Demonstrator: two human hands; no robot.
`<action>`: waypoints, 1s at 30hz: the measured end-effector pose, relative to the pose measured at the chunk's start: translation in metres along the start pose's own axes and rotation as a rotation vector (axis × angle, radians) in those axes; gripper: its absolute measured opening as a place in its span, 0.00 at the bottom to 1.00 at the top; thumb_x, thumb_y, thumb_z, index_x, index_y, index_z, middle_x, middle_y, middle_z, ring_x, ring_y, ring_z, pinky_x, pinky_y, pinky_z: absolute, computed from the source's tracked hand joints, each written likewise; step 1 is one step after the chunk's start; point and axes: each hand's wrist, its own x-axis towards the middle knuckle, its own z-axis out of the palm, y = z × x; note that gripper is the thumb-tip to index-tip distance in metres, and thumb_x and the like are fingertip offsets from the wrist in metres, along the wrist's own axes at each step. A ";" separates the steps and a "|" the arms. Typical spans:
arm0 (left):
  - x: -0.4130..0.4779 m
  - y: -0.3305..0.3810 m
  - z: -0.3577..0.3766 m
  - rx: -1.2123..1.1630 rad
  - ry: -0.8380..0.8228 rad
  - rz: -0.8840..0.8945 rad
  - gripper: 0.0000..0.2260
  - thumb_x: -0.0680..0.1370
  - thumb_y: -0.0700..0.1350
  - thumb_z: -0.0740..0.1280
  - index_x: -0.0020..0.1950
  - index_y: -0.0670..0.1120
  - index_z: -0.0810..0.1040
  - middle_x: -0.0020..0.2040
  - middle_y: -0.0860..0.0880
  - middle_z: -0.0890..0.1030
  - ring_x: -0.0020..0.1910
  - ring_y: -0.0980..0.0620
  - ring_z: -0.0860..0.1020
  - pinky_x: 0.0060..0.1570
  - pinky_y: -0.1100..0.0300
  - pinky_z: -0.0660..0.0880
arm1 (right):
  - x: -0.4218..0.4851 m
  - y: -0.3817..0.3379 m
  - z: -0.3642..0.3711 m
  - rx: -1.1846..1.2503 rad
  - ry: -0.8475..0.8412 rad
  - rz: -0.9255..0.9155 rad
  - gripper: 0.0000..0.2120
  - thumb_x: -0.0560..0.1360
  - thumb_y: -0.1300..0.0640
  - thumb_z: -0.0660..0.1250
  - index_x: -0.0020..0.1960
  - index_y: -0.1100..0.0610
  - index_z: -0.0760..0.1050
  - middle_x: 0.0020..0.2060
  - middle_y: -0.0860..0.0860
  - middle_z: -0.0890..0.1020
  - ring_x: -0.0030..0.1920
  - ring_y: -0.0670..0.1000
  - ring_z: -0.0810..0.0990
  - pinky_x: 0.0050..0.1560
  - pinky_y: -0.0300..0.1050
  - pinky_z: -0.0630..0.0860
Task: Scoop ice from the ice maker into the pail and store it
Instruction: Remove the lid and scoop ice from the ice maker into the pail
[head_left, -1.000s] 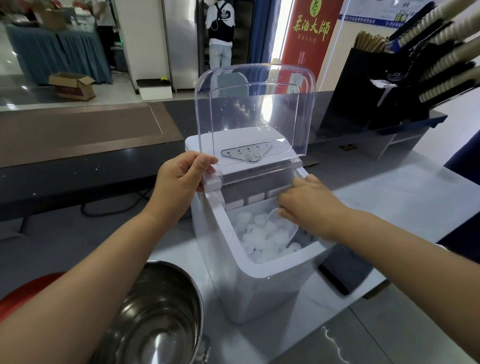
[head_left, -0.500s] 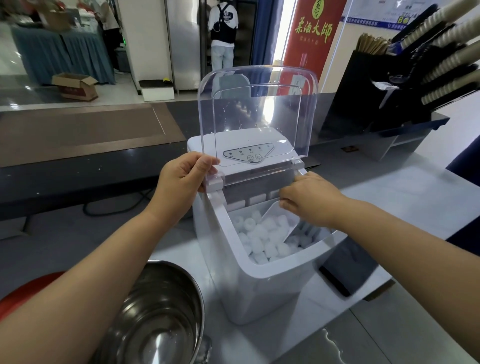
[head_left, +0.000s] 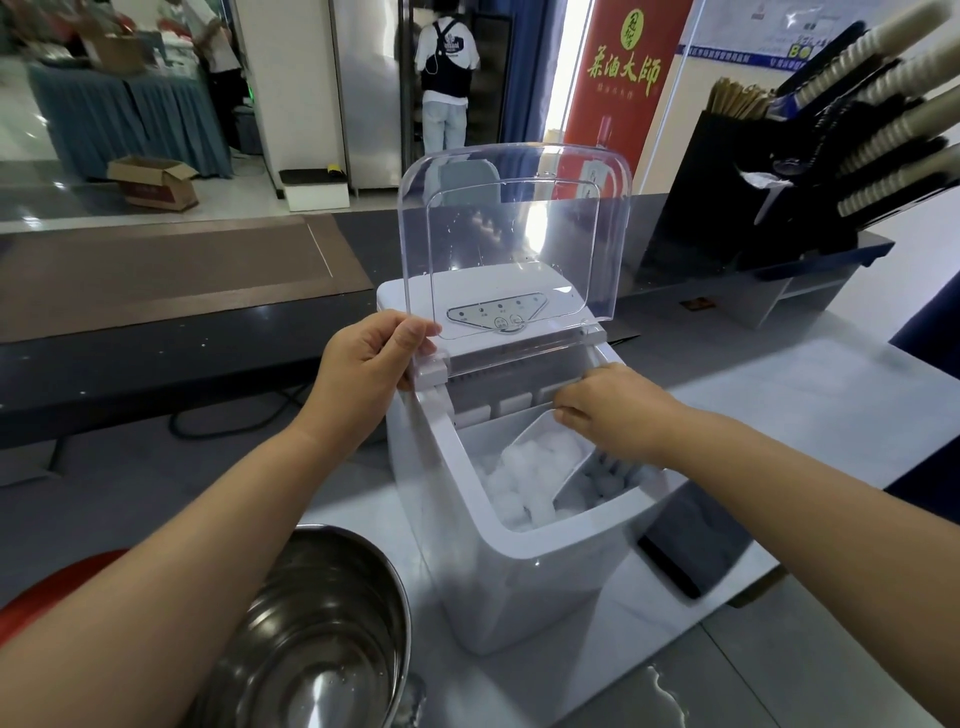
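Near the centre of the frame the white ice maker (head_left: 519, 571) is seen on the worktop (head_left: 805, 415). Its clear lid (head_left: 519, 234) is raised upright and steadied by the left hand (head_left: 369, 358), whose fingers are curled round the lid's lower left corner by the hinge. The right hand (head_left: 613, 410) is closed on the upper end of a clear scoop (head_left: 574, 470), which is sunk in the bin just right of centre and heaped with ice (head_left: 530, 467). The ice is judged to be hard, wet and slippery, and loose enough to roll off a tilted scoop, so the scoop is best gripped firmly at its handle and carried level. The steel pail (head_left: 322, 623) stands at the lower left, just beside the machine, its mouth open. It is judged to be rigid and light while nearly empty, and best taken at the rim. A puddle (head_left: 660, 691) is seen at the lower right, so a slick surface may be expected.
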 end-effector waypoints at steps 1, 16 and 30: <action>0.000 0.000 0.000 -0.001 -0.001 -0.001 0.10 0.81 0.44 0.60 0.48 0.46 0.80 0.39 0.48 0.80 0.35 0.53 0.75 0.33 0.65 0.76 | 0.000 -0.002 0.000 0.023 -0.011 0.003 0.12 0.81 0.51 0.55 0.42 0.53 0.72 0.41 0.53 0.79 0.47 0.57 0.73 0.52 0.46 0.68; -0.002 0.001 -0.003 -0.008 -0.011 -0.033 0.09 0.80 0.44 0.60 0.51 0.46 0.81 0.43 0.46 0.82 0.37 0.53 0.77 0.36 0.64 0.78 | -0.007 -0.008 -0.007 0.416 -0.050 0.191 0.14 0.80 0.54 0.58 0.35 0.49 0.69 0.32 0.44 0.73 0.38 0.49 0.72 0.36 0.42 0.66; -0.018 0.007 -0.037 -0.103 -0.032 -0.183 0.08 0.80 0.41 0.62 0.51 0.45 0.82 0.44 0.46 0.84 0.42 0.54 0.81 0.39 0.61 0.81 | -0.027 -0.028 -0.034 0.721 0.141 0.336 0.18 0.77 0.56 0.63 0.29 0.56 0.65 0.25 0.46 0.65 0.27 0.47 0.62 0.31 0.42 0.62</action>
